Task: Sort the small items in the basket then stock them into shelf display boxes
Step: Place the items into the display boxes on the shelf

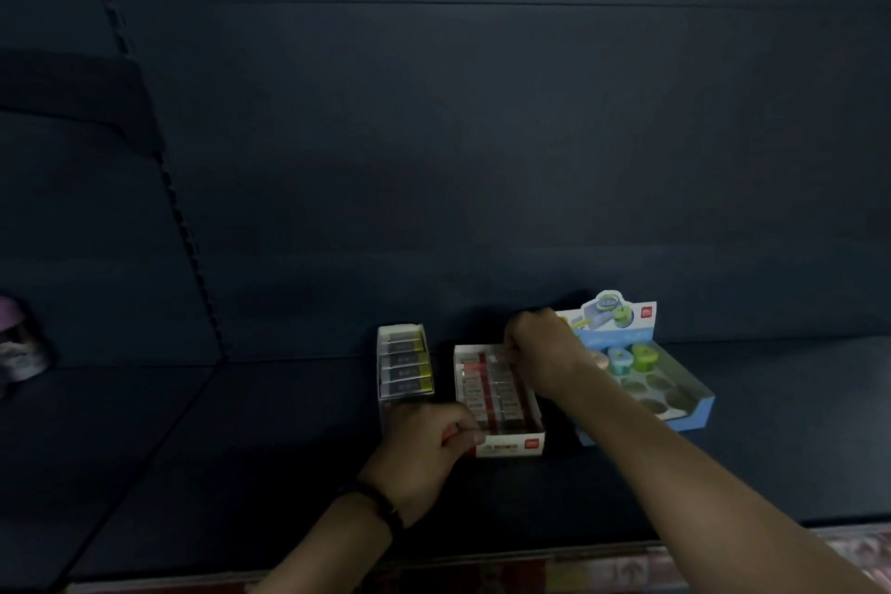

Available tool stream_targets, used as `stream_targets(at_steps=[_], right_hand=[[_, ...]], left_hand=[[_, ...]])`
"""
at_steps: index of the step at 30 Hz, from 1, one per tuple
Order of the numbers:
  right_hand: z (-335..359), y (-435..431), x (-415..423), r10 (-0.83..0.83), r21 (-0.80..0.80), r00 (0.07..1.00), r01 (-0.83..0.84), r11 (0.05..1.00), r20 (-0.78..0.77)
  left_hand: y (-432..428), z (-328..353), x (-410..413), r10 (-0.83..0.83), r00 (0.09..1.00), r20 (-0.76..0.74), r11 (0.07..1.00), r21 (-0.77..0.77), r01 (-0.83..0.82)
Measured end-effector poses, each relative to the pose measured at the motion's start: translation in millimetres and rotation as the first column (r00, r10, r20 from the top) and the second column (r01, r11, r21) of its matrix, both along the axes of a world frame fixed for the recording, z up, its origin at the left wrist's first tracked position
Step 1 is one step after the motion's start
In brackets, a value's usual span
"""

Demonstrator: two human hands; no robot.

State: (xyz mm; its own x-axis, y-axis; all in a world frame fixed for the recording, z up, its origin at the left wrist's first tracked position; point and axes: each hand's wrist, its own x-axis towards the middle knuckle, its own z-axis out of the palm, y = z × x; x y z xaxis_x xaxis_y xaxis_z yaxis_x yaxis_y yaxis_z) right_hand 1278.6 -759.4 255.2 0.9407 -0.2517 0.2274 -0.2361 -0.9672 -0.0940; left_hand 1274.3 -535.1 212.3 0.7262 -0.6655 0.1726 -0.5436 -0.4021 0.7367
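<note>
Three display boxes stand on a dark shelf (289, 449). The middle one, a red and white box (511, 444), holds rows of small erasers. My left hand (424, 444) grips its front left corner. My right hand (540, 352) reaches over the box's far right end, fingers curled and pinching a small eraser (496, 357) at the back row. To the left is a white box (385, 396) of erasers with yellow ends. On the right stands a blue box (694, 405) with pastel sharpeners at its back and several empty round slots.
The shelf's dark back panel rises behind the boxes, with a slotted upright (188, 236) on the left. A blurred pink and dark object (19, 347) sits at the far left. A patterned strip (627, 569) runs under the shelf's front edge.
</note>
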Motion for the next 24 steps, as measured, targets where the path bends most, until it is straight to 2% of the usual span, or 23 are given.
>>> stream_targets(at_steps=[5,9,14,16,18,19,21,22,24], right_hand=[[-16.6,1.0,3.5,-0.003,-0.102,0.994,-0.008,0.995,-0.108],[-17.8,6.2,5.6,-0.016,-0.110,0.988,-0.001,0.994,-0.154],[-7.5,1.6,4.2,0.029,0.019,0.985,-0.026,0.999,-0.167],[-1.1,-2.9,-2.5,0.087,0.110,0.983,-0.069,0.991,-0.163],[4.4,-3.6,-14.6,0.128,0.183,0.990,-0.116,0.976,-0.053],[6.7,-2.2,-22.1,0.126,0.231,0.991,-0.135,0.964,0.054],[10.8,4.3,-38.4,0.082,0.386,0.961,-0.183,0.904,0.264],[12.1,8.1,-46.0,0.062,0.456,0.940,-0.219,0.862,0.335],[16.1,15.9,-60.4,0.046,0.544,0.904,-0.296,0.785,0.425]], left_hand=[[-1.4,2.2,-1.4,0.007,0.999,0.051,0.999,0.042,-0.009],[-1.3,4.5,-3.4,0.001,0.998,0.061,0.997,0.073,-0.005],[0.9,9.3,-7.0,-0.009,0.999,0.035,0.993,0.121,0.004],[1.7,12.8,-12.7,0.014,1.000,0.027,0.997,0.075,-0.016],[2.5,17.0,-16.8,0.063,0.995,-0.076,0.995,-0.072,-0.069],[3.0,18.9,-16.7,0.076,0.977,-0.201,0.982,-0.152,-0.108],[4.4,24.7,-15.3,0.022,0.867,-0.497,0.940,-0.285,-0.187],[5.1,27.7,-14.0,-0.031,0.809,-0.587,0.911,-0.349,-0.218],[6.7,35.1,-10.5,-0.107,0.769,-0.631,0.856,-0.452,-0.252]])
